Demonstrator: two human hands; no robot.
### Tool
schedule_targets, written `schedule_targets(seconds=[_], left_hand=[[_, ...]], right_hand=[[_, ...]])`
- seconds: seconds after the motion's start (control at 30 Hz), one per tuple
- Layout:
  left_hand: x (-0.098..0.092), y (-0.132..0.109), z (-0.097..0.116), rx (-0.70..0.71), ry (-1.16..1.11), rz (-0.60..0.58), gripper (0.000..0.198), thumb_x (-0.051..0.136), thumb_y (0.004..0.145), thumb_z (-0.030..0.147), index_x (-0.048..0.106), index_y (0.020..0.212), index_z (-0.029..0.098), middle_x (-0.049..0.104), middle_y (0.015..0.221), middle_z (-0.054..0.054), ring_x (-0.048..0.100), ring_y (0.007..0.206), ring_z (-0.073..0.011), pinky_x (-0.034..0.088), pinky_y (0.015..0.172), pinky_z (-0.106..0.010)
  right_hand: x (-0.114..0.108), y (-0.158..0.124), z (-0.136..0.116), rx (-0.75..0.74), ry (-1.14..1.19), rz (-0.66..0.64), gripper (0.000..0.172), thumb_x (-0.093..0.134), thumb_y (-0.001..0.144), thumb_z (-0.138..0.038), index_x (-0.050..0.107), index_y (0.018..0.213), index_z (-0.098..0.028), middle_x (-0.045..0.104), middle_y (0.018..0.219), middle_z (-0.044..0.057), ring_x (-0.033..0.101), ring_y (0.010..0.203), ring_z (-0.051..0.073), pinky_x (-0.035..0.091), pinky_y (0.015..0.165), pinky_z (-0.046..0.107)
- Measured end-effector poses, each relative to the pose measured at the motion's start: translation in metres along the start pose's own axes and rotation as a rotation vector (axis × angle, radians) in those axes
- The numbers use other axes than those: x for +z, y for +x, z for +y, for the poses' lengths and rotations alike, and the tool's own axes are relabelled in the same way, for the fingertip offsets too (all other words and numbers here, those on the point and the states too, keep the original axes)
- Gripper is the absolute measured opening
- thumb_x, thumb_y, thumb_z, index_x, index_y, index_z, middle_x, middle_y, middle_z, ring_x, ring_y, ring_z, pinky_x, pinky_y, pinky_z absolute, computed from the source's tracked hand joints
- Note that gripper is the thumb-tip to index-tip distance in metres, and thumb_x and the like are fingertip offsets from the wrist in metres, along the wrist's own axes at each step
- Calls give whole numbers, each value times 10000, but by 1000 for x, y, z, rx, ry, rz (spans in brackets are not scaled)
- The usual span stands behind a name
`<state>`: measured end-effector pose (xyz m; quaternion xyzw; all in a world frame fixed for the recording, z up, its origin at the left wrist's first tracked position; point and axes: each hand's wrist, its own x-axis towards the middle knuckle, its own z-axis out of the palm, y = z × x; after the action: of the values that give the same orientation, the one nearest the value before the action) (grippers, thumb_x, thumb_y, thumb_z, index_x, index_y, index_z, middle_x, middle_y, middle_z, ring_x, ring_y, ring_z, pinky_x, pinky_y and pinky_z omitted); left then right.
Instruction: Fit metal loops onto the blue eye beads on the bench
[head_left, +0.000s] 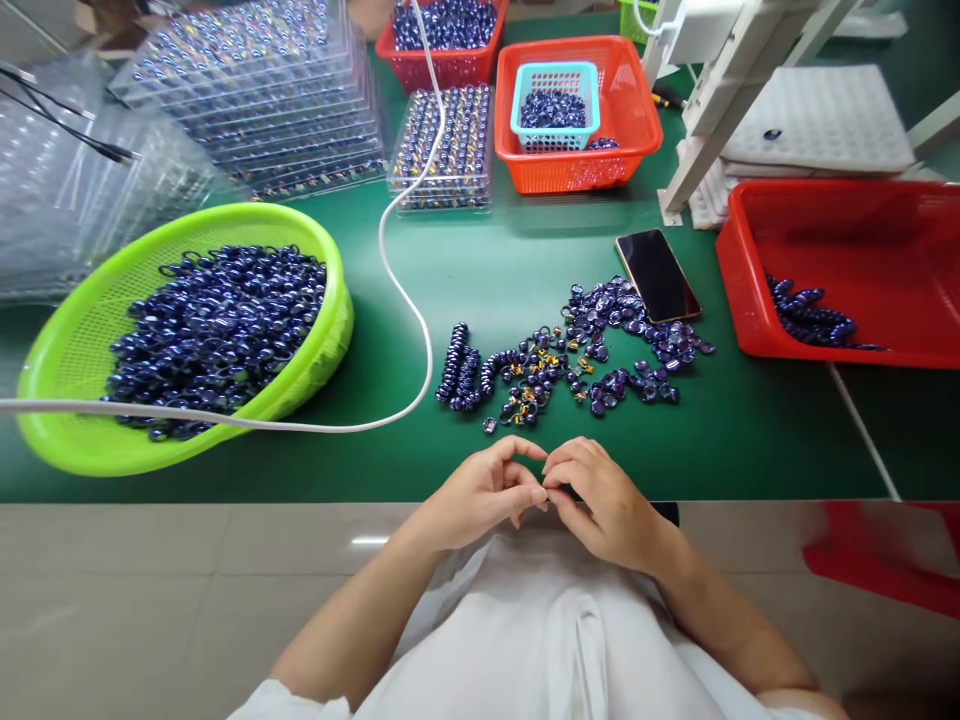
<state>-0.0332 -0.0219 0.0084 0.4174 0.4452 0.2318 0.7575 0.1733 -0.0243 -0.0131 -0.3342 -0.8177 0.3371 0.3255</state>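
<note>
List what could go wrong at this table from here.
1. The left hand and right hand meet at the near edge of the green table; anything small between them might drop off it.
2. The white cable runs across the lime-green basket; a tug could perhaps snag it.
3. The phone lies right by the loose shiny pieces; moving it might scatter some.
</note>
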Motion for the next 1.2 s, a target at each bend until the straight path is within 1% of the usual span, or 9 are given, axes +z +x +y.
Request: schedule_targets(seconds=[0.07,0.17,0.23,0.43,0.57,0.67,0.77,0.97,1.2], left_hand=[[-4,-5,-5,119,239,158,342,682,863,330,559,1142,174,701,811,-33,625,685,-143,509,645,-273],[-15,-5,-15,370,706,521,266,675,869,266,623,1116,183,703,927,-66,628,741,-165,513,691,-302],[-24,0,-22,499,946,676,227,669,874,239,652,1090,172,682,973,-90,633,806,-192,524,710,-318],[-38,16,-30,640,1197,768,166,576,929,187,701,1021,126,658,915,-113,637,854,-227,548,774,-360],[-32,14,-23,644,1064,740,162,583,925,181,729,994,171,682,914,-89,651,813,-195,543,718,-310],[-17,9,-17,633,833,576,157,614,910,172,740,1003,191,736,922,-67,683,805,-167,539,719,-267],[0,11,-11,522,616,440,128,655,883,192,756,962,185,771,890,-58,703,797,-172,542,735,-265],[16,27,2,273,43,468,176,747,799,274,757,928,155,766,841,-45,672,679,-144,551,643,-241],[12,36,-3,262,-205,336,235,799,759,249,768,981,177,754,823,-19,673,685,-112,554,707,-223]], right_hand=[[-3,0,1,29,48,17,132,501,912,-86,503,956,-210,613,948,65,564,911,209,457,815,387],[-7,-1,4,128,132,88,110,481,929,-107,493,951,-215,602,934,57,584,907,197,476,813,360],[-7,-2,5,202,173,130,94,465,950,-131,499,955,-218,606,932,49,600,877,177,485,784,324],[-4,-5,4,307,226,143,79,462,973,-176,525,961,-223,645,919,30,631,829,150,491,746,281],[-5,-5,3,272,201,184,89,462,962,-159,518,943,-226,644,958,44,637,886,164,509,775,298],[-6,-2,2,176,128,216,107,480,941,-124,514,946,-226,645,1089,81,620,1073,206,507,900,364],[-3,3,0,56,40,202,162,501,916,-80,513,986,-225,642,1192,109,594,1167,226,493,971,417],[2,4,-2,-63,-167,215,259,536,877,-41,506,1055,-227,608,1343,136,568,1240,254,503,983,467],[1,0,-1,-49,-110,239,259,539,872,-30,517,1041,-225,620,1331,133,539,1298,261,496,1017,480]])
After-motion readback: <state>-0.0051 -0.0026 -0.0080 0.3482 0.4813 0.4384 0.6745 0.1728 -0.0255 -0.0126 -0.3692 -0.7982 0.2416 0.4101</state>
